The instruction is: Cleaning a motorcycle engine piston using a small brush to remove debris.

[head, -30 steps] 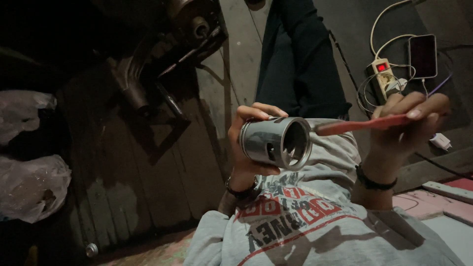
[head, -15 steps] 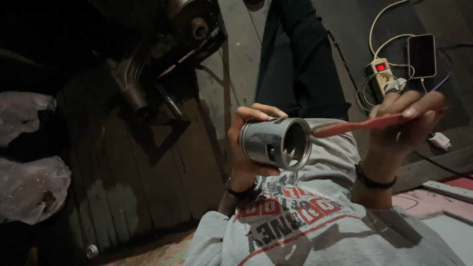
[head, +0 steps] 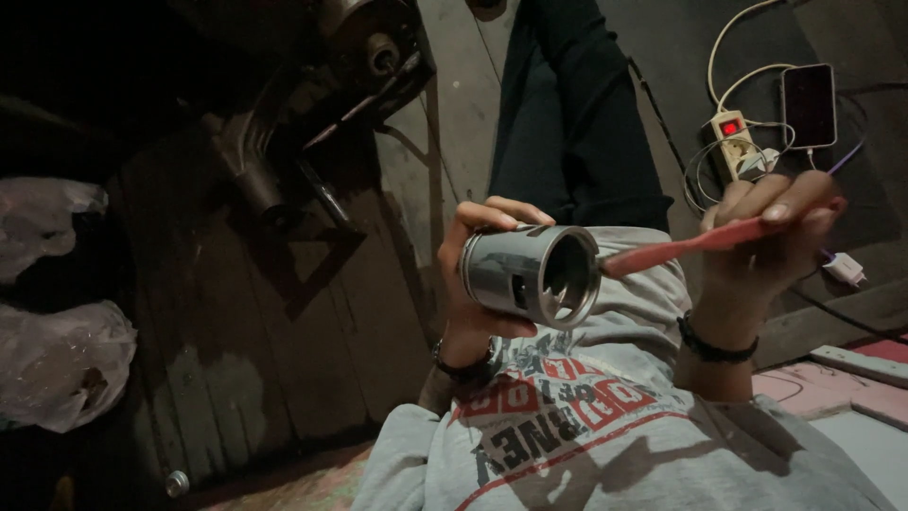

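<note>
Up Close: Piston in One Hand, Red Tool in the Other

Held out over the person's lap, a metal piston (head: 530,274) lies on its side with its open skirt turned toward the camera and to the right. The left hand (head: 473,284) has its grip closed around the crown end, fingers curled over the top and thumb under the shiny wall, in which a round pin hole shows. The right hand (head: 766,237) is closed on a slim red-handled tool (head: 681,248), pinched between thumb and fingers near its far end. That tool runs nearly level toward the left, and its tip meets the rim of the piston's open mouth; whether it reaches inside cannot be told. A dark beaded bracelet (head: 709,345) circles the right wrist, and a dark band sits at the left wrist.

Below the hands spreads a grey sweatshirt (head: 605,445) with red and black print. A dark trouser leg (head: 567,123) stretches away over the worn wooden floor (head: 284,378). To the upper left, dim machinery (head: 322,85) with metal fittings stands in shadow. Two crumpled clear plastic bags (head: 57,360) lie at the far left. At upper right, a white power strip (head: 733,142) with a glowing red switch sits beside a phone (head: 809,104), with white cables looping around them.
</note>
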